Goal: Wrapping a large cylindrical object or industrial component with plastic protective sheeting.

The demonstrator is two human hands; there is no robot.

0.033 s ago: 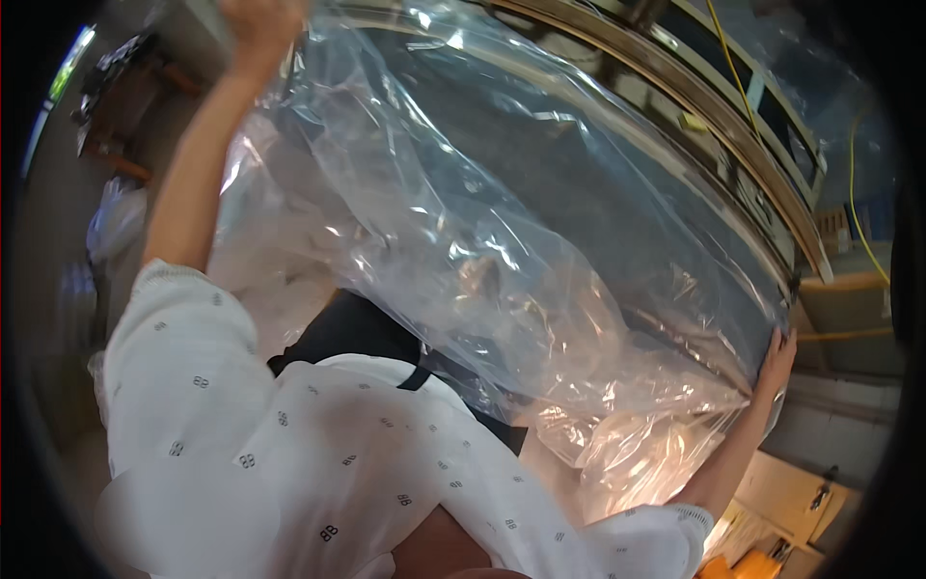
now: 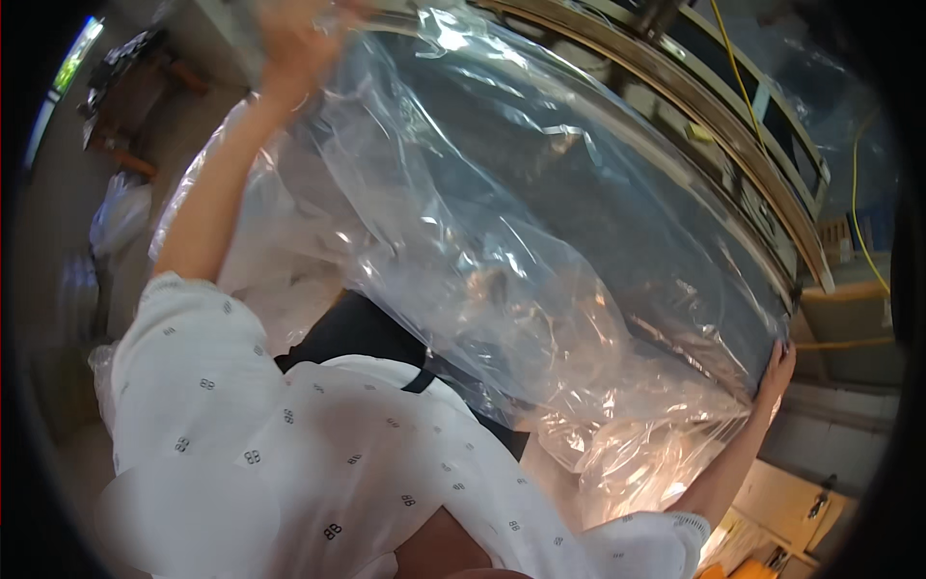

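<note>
Stood close beside a long metal frame point(image 2: 694, 106) with yellow cables point(image 2: 733, 68), white bags point(image 2: 121, 217) lying off to the left. Wore a white patterned shirt point(image 2: 289, 454) that blocked the lower view. Stretched a big clear plastic sheet point(image 2: 482, 241) over a dark panel point(image 2: 598, 203), long axis running from upper left down to lower right. Left hand point(image 2: 289, 39) raised, blurred, seemingly closed on the sheet's top edge. Right hand point(image 2: 776, 372) pressed open-fingered against the lower right corner.
</note>
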